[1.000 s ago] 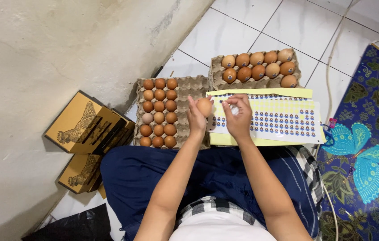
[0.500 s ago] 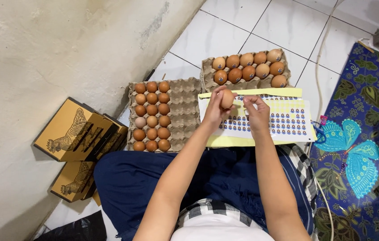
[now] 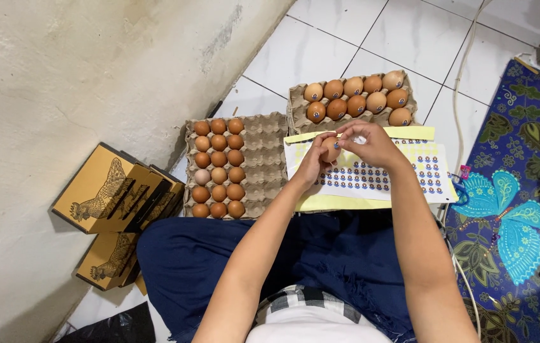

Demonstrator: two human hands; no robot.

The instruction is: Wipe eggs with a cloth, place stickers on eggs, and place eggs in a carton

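My left hand (image 3: 312, 166) grips a brown egg (image 3: 330, 149) above a sheet of small round stickers (image 3: 381, 178) lying on my lap. My right hand (image 3: 368, 141) touches the top of that egg with its fingertips, pinched together; a sticker between them cannot be made out. To the left lies a grey pulp egg tray (image 3: 263, 159) with three columns of brown eggs (image 3: 219, 166) on its left side. Beyond the sheet sits a second tray (image 3: 295, 101) of brown eggs (image 3: 355, 100), some bearing a small round sticker.
Two yellow cardboard boxes with a hen drawing (image 3: 114, 197) stand by the wall (image 3: 60, 76) at left. A patterned mat with a blue butterfly (image 3: 514, 216) lies at right, beside a white cable (image 3: 457, 108) on the tiled floor. A black bag (image 3: 114, 327) sits bottom left.
Both hands have shifted right from the left tray to over the sticker sheet with the egg. My right hand left the sheet and now touches the egg.
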